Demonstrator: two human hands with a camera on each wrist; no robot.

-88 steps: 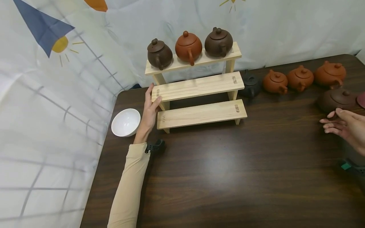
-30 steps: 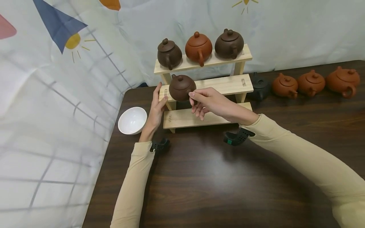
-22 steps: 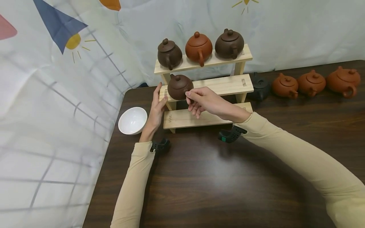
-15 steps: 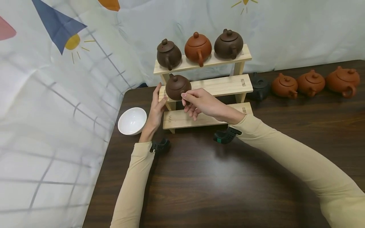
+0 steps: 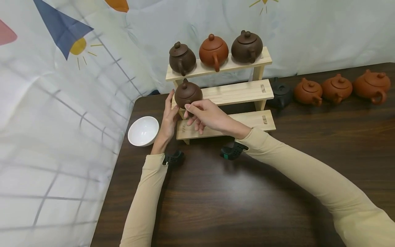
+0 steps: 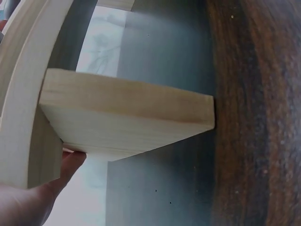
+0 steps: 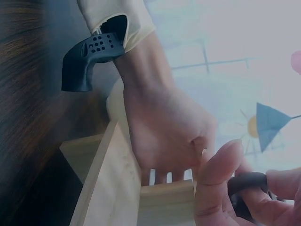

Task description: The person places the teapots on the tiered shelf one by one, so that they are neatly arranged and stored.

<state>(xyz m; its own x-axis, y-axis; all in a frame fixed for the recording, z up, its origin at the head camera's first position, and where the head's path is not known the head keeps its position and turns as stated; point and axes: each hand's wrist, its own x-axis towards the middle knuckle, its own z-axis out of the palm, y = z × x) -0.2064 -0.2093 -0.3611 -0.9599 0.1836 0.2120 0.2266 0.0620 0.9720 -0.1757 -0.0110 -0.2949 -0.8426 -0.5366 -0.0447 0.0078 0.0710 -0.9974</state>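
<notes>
My right hand [image 5: 210,116] pinches the handle of a dark brown clay teapot [image 5: 187,92], which is over the left end of the middle board of a three-step wooden rack [image 5: 237,92]. Whether the pot's base touches the board cannot be told. In the right wrist view, thumb and fingers hold the dark looped handle [image 7: 249,181]. My left hand [image 5: 168,121] grips that board's left end, thumb in front; the left wrist view has its fingers beside the rack's leg [image 6: 127,110]. On the top board sit a dark teapot [image 5: 182,61], a reddish teapot [image 5: 213,53] and another dark teapot [image 5: 247,48].
A white bowl [image 5: 143,131] stands left of the rack on the dark table [image 5: 240,199]. To the right are a black teapot [image 5: 281,95] and a row of orange-brown teapots [image 5: 336,88]. A white printed curtain [image 5: 324,31] hangs behind.
My right hand took the dark brown teapot from the right side of the table to the rack, then shifted it further left along the middle board. My left hand has kept its grip.
</notes>
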